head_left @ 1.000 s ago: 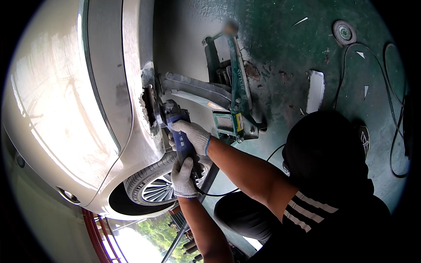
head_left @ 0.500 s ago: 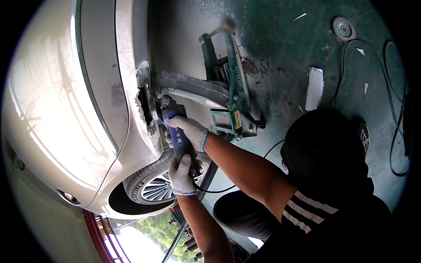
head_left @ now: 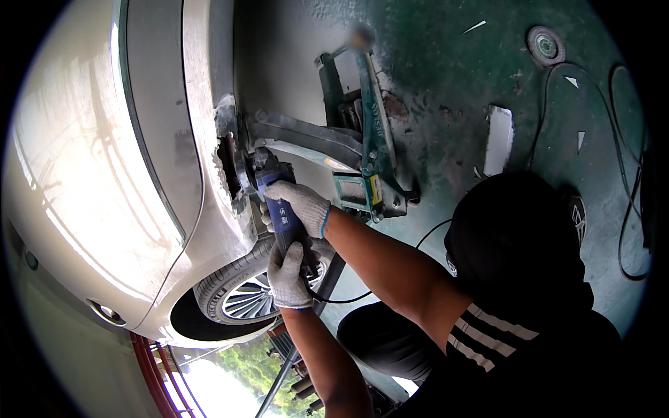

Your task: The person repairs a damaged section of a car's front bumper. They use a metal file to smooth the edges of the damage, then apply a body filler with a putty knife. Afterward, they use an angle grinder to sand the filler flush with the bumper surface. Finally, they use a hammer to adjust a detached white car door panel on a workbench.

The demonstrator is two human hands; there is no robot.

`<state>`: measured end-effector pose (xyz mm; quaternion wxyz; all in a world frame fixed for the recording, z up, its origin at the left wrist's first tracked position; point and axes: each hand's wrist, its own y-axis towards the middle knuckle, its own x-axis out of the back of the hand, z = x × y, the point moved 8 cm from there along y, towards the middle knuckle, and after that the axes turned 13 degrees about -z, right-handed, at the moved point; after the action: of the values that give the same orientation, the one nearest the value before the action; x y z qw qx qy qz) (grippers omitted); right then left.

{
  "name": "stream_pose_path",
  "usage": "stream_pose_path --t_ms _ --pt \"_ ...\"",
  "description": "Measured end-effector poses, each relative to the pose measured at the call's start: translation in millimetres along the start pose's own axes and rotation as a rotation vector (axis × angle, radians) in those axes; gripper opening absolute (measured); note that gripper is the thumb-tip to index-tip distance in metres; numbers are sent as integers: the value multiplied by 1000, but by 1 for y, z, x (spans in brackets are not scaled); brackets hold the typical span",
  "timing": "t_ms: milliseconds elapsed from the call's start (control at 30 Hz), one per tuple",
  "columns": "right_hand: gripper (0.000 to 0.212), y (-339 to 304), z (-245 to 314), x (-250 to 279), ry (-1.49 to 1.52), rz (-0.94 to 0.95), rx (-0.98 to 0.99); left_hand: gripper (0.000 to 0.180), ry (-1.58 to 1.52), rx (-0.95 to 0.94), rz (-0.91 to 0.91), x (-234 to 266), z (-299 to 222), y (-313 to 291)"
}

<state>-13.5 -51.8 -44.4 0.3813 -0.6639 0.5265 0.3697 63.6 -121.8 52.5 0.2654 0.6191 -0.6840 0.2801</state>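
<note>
Both my hands wear pale knitted gloves and are closed on one blue angle grinder (head_left: 284, 214). Around its body, near the head, my right hand (head_left: 301, 202) is wrapped. My left hand (head_left: 287, 277) grips the dark rear end, where the cord comes out. The grinder's disc (head_left: 244, 173) is edge-on, right against a ragged opening (head_left: 227, 166) in the lower body of a light-coloured car (head_left: 157, 188). Bare, scraped metal shows around that opening. Whether the disc is spinning, I cannot tell.
A green floor jack (head_left: 373, 139) stands beside the opening, its arm reaching under the car. The car's wheel (head_left: 251, 299) is close to my left hand. A flat pale strip (head_left: 500, 139), a round abrasive disc (head_left: 546, 47) and a black cable (head_left: 617, 118) lie on the green floor.
The grinder and both hands have shifted very slightly upward in the picture, along the torn edge. My grip on the grinder is the same.
</note>
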Motion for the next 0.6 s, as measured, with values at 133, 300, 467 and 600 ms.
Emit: stream_pose_path --t_ms 133,300,467,600 --pt "36 -3 -9 5 -8 -50 -39 47 -6 33 12 3 4 -3" --pt "37 0 1 -3 32 2 5 46 6 17 2 2 -2 -1" --pt "38 -9 -5 0 -18 -11 -23 47 -10 36 4 6 6 -5" --pt "39 -7 -5 3 -28 -47 -14 47 -4 56 29 6 8 -3"
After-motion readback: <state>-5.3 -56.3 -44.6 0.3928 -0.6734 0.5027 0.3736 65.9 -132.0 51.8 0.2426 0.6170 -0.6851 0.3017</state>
